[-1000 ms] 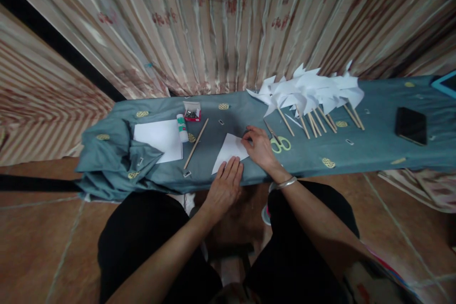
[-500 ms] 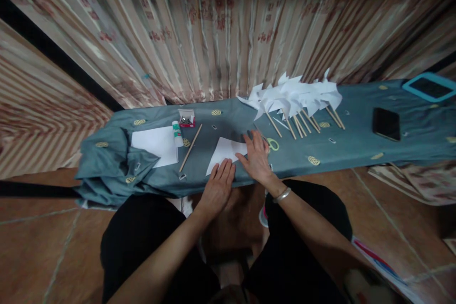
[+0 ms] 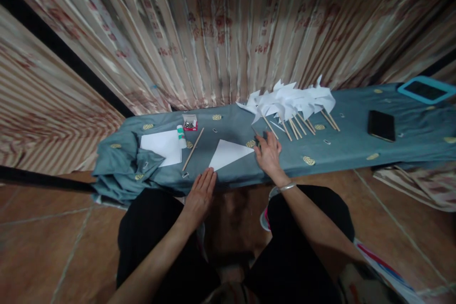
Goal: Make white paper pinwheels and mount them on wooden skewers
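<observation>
Before curtains (image 3: 217, 61), left hand (image 3: 200, 194) lies flat touching paper (image 3: 231, 154) on cloth (image 3: 231, 126); right hand's (image 3: 270, 156) grip is unclear.

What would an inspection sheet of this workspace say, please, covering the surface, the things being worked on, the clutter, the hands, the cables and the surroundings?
Surface: patterned cloth, bunched at the left end.
Things being worked on: triangular white paper, lying flat between the hands.
Clutter: white sheets partly under a cloth fold, tube, open red box of small bits, loose stick, paper pinwheels on sticks, black flat object, blue-framed tablet.
Left hand: fingertips at the paper's near corner.
Right hand: beside the paper's right tip; grip unclear.
Cables: nothing seen.
Surroundings: curtain behind, tiled floor below.
</observation>
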